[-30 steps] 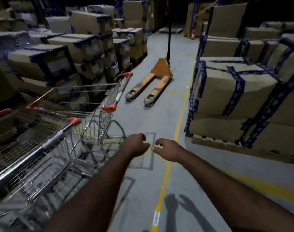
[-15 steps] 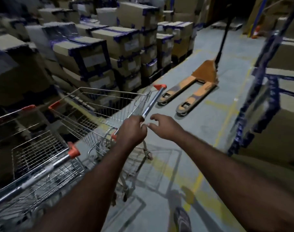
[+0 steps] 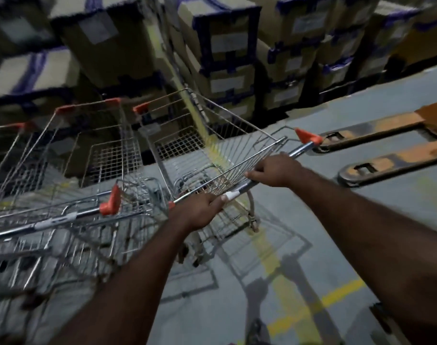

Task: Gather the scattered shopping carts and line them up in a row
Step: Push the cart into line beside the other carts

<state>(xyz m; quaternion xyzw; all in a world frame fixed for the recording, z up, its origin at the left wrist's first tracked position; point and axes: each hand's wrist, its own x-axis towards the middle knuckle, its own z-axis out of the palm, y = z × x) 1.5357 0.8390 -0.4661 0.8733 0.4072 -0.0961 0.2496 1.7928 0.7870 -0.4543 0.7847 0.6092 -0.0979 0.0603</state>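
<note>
A wire shopping cart [image 3: 212,145] with orange corner caps stands in front of me, its basket pointing toward the stacked boxes. My left hand [image 3: 200,207] grips the near end of its chrome handle bar [image 3: 239,191]. My right hand [image 3: 274,170] grips the same bar farther along, short of the orange end cap [image 3: 307,136]. To the left stands a second cart [image 3: 70,155], its handle [image 3: 50,221] with an orange cap close to my left forearm. A third cart's edge [image 3: 11,135] shows at the far left.
Stacks of taped cardboard boxes [image 3: 224,46] wall off the far side. An orange pallet jack [image 3: 386,145] lies on the grey floor to the right, its forks close to the held cart's handle. Yellow floor lines [image 3: 319,310] run under me.
Both hands have reached forward and closed on the cart's handle bar; earlier they hung free above the floor. The view has swung left toward the carts and boxes.
</note>
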